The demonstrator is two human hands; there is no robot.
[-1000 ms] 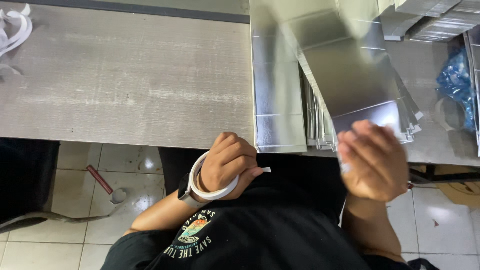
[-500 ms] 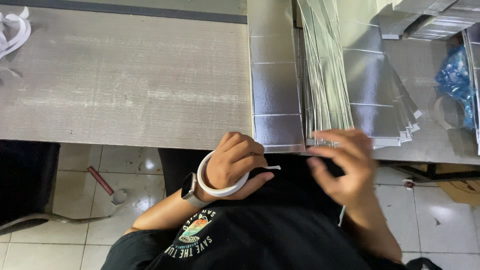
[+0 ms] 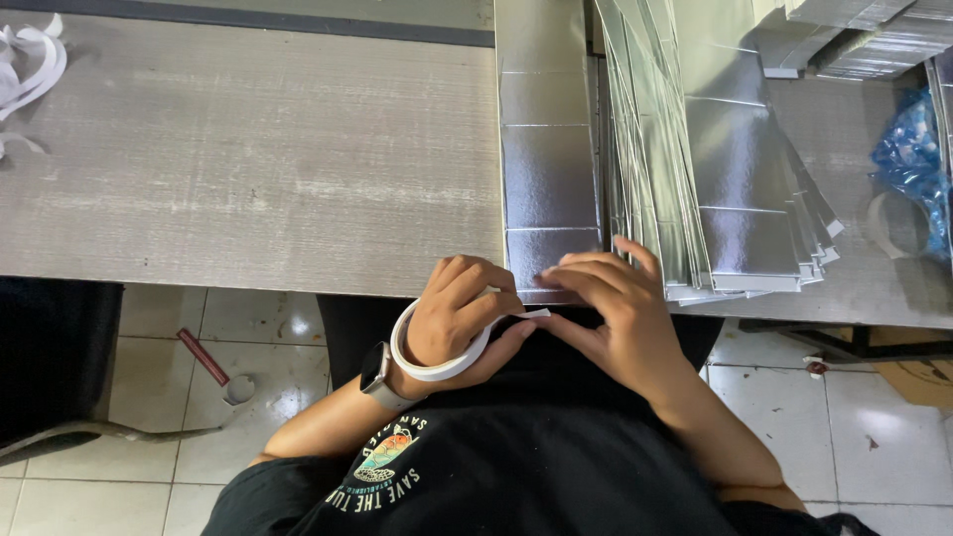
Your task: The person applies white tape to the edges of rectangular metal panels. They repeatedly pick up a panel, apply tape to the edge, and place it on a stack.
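Hands meet at the table edge: left (image 3: 459, 316) grips a tape roll (image 3: 429, 365), right (image 3: 608, 310) fingers press the silver sheet (image 3: 551, 179).

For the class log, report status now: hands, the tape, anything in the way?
Left hand holds the white tape roll. Right hand presses the near end of the silver card strip. Stacked silver sheets lie close alongside.

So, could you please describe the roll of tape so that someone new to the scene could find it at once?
Start at the grey wooden table and follow its near edge to the silver card strip lying alone. Just below its end, the left hand holds the tape roll: a thin white ring looped round the fingers, the only round white thing there.
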